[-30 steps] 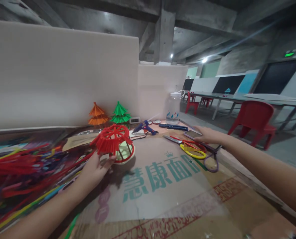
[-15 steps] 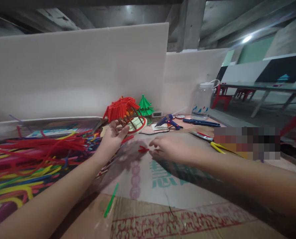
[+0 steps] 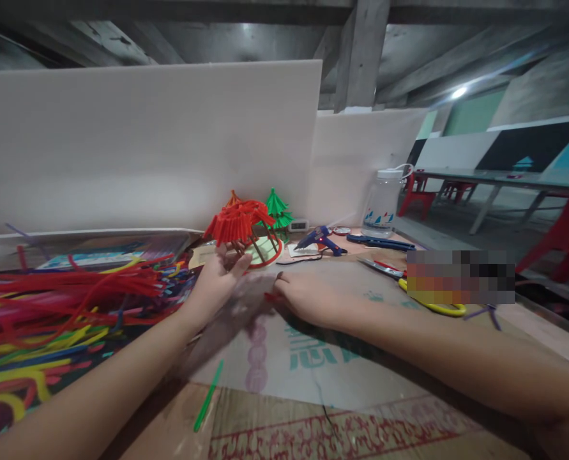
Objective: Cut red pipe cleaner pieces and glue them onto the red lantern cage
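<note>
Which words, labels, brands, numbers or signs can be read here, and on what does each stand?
None reads clearly.
Teal characters on the cardboard: partly hidden by the right forearm.
Purple circles there: too blurred.
Red printed band there: too blurred.
Small screen beside the green tree: too small.

We look from the wearer's head, facing forward and down, with the left hand (image 3: pixel 221 271) and right hand (image 3: pixel 306 299) near below us, the cardboard (image 3: pixel 246 406) nearest, a white board (image 3: pixel 145 147) straight ahead, and a far table (image 3: pixel 492 182) off to the right
</note>
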`<state>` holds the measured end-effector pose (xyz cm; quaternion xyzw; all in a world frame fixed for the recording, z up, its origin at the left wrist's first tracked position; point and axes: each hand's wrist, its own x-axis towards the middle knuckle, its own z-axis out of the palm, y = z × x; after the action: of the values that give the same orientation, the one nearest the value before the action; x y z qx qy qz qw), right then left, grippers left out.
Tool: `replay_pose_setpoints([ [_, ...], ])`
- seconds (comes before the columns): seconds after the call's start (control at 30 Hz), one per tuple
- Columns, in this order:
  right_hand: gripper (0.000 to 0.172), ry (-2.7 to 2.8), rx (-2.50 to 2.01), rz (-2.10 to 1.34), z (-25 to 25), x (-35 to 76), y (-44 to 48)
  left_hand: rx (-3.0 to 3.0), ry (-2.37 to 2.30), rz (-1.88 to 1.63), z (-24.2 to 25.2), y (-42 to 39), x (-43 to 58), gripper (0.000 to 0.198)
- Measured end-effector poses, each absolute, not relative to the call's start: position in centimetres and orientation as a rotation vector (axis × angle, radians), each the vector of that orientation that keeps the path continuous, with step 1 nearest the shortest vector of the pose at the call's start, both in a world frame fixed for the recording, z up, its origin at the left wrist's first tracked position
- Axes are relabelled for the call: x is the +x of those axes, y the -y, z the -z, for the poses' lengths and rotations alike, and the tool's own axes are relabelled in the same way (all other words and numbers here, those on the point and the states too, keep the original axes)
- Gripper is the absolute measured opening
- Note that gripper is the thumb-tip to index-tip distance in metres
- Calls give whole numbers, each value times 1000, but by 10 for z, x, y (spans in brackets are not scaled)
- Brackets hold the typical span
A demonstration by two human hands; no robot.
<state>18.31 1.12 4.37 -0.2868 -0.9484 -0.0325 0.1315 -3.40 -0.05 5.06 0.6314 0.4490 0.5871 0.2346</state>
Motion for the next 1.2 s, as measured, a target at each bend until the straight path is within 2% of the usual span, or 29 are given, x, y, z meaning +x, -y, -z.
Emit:
replay_pose_setpoints([
  [0.17, 26, 2531, -924, -167, -39, 223, 5, 1800, -1305, -1512, -30, 6, -22, 49],
  [0.37, 9, 2124, -795, -629, -46, 256, 26, 2082, -1393, -1314, -10, 16, -7, 44],
  [0.57, 10, 1818, -732, -973, -35, 242, 36, 2284, -1379, -1191, -5, 14, -7, 39],
  [0.7, 10, 1770, -697, -1063, -33, 239, 34, 2399, -1377, -1179, -5, 12, -8, 35],
  [0.83, 21, 1732, -708, -1132, -49, 241, 32, 2489, -1399, -1152, -4, 12, -8, 34],
  [0.93, 16, 1714, -756, -1155, -56, 242, 33, 2513, -1442, -1094, -3, 12, -10, 34],
  [1.2, 28, 1734, -819, -1285, -40, 237, 35, 2322, -1360, -1109, -3, 14, -9, 36],
])
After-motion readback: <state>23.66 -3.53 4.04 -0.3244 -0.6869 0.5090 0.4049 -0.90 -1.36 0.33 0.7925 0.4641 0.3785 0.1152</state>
